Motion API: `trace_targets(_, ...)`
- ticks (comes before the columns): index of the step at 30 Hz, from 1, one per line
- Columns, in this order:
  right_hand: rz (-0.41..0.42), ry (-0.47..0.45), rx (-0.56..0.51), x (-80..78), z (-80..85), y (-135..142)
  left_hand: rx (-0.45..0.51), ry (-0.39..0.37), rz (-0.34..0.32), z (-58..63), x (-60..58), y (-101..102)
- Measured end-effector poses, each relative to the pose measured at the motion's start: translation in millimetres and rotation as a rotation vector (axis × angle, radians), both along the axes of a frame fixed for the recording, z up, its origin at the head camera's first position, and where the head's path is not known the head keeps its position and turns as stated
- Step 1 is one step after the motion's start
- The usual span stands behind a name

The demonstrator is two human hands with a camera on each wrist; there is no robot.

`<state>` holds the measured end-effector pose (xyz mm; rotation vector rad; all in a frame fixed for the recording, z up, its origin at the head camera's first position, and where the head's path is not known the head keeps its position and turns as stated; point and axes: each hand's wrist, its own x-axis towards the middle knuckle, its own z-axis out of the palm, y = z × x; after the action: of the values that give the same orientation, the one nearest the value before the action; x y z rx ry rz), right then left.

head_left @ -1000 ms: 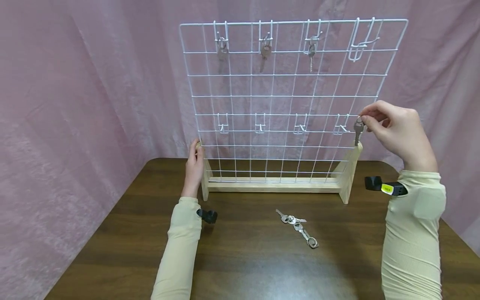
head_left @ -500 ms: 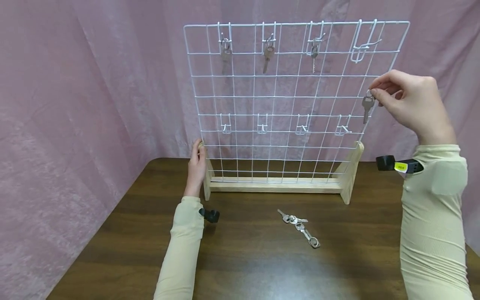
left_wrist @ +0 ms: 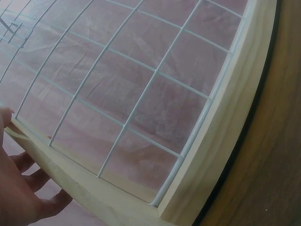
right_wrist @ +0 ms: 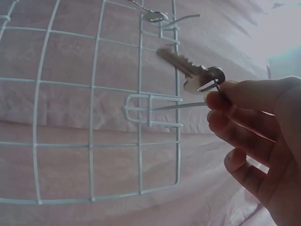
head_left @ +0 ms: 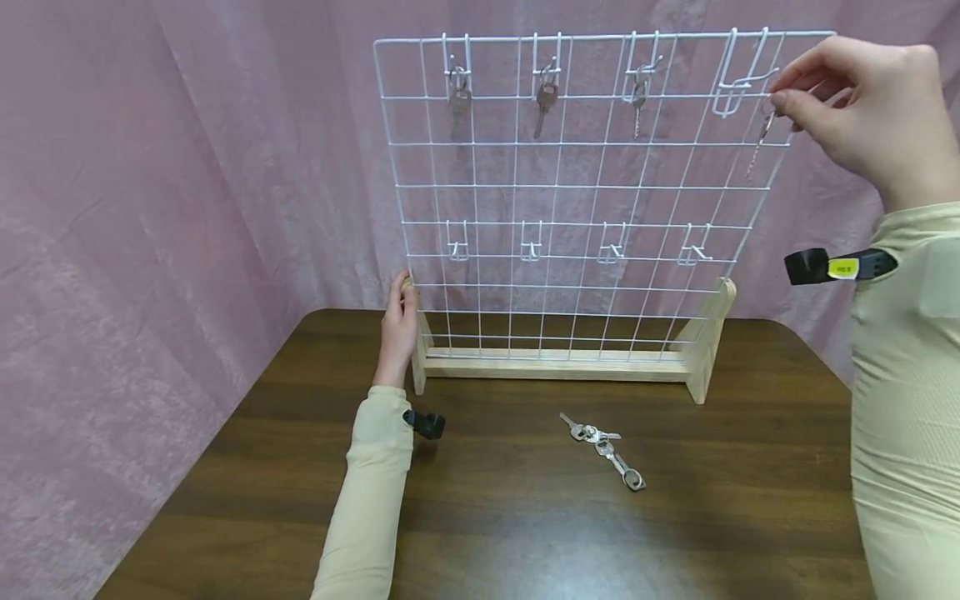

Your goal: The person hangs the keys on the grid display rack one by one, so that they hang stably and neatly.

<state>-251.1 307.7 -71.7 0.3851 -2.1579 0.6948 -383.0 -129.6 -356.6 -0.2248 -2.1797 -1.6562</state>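
My right hand (head_left: 873, 108) pinches a silver key (right_wrist: 190, 75) by its ring between thumb and fingertips. Beside these fingertips is the tip of the top-right white hook (right_wrist: 150, 109), which bears no key. Whether the ring touches the hook cannot be told. The hook hangs on a white wire grid (head_left: 555, 187) standing upright in a wooden base (head_left: 558, 368). At the grid's lower left, my left hand (head_left: 395, 337) grips the wooden side post (left_wrist: 61, 172), its fingers curled round the edge.
Single keys hang from the other top-row hooks, among them the left key (head_left: 460, 98), middle key (head_left: 546, 96) and third key (head_left: 639, 93). Lower hooks (head_left: 531, 250) carry nothing. Several ringed keys (head_left: 606, 449) lie on the brown table (head_left: 487, 533), before a pink curtain (head_left: 225, 167).
My right hand has risen with the key from beside the lower right of the grid to the top-right hook. The left hand has stayed on the post.
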Motion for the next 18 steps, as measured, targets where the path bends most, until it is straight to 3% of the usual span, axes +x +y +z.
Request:
trace_targets(7,-0.087,0.038,0.033,-6.1,18.7,1.0,-0.003,0.006,0.006,0.7,-0.9,0.2)
trace_targets(18,-0.223,-0.034,0.136,-14.3,24.8,0.8,-0.008,0.000,-0.007,0.5,0.4,-0.3)
